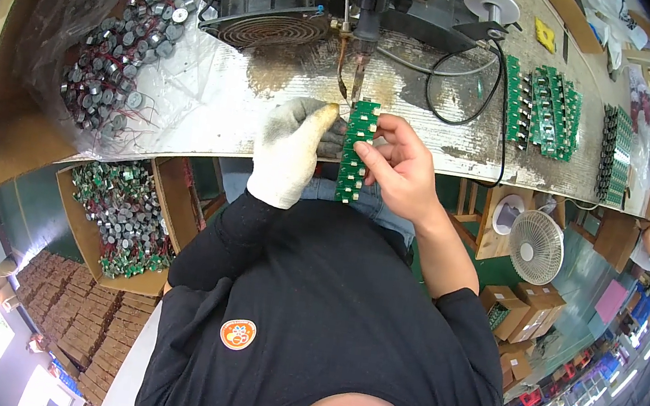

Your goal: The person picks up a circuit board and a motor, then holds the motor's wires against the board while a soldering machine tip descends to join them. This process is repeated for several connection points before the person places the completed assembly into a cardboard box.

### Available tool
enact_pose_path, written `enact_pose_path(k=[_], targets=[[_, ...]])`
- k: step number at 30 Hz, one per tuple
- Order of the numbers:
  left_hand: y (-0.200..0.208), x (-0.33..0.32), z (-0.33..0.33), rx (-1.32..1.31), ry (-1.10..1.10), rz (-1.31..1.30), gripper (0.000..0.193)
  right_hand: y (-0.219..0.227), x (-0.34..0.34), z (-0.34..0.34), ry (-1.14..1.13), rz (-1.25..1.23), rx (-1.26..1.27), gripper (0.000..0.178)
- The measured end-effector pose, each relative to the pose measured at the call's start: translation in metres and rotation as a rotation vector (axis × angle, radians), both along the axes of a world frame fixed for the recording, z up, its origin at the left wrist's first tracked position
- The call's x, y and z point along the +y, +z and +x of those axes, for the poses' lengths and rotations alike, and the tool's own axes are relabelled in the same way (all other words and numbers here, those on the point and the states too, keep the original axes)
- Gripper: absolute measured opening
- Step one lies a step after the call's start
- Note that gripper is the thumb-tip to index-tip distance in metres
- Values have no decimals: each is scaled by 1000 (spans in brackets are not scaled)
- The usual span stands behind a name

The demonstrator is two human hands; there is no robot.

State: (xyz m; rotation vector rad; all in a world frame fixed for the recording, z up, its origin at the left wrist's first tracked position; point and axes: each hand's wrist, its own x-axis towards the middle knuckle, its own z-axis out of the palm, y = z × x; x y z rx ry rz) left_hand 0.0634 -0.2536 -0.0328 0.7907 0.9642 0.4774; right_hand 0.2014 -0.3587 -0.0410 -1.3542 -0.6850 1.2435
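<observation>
Okay, our bare right hand (406, 174) pinches this long green circuit-board strip (350, 163) at three o'clock; likely light, stiff, fragile: edges only. White-gloved left hand (286, 149): can't tell its grip.

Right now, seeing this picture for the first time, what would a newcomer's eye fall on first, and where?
Probably the long green circuit board at the bench's near edge, held by the bare right hand beside the gloved left hand. Next might come the heap of small round metal parts with red wires on the bench's left side, then the round white fan beyond its near edge, at right.
</observation>
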Motion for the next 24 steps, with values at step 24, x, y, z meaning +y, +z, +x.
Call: enact_pose_path(k=[24], targets=[[-3, -8, 0, 23, 22, 73, 19, -2, -6, -2, 19, -9, 13, 28]])
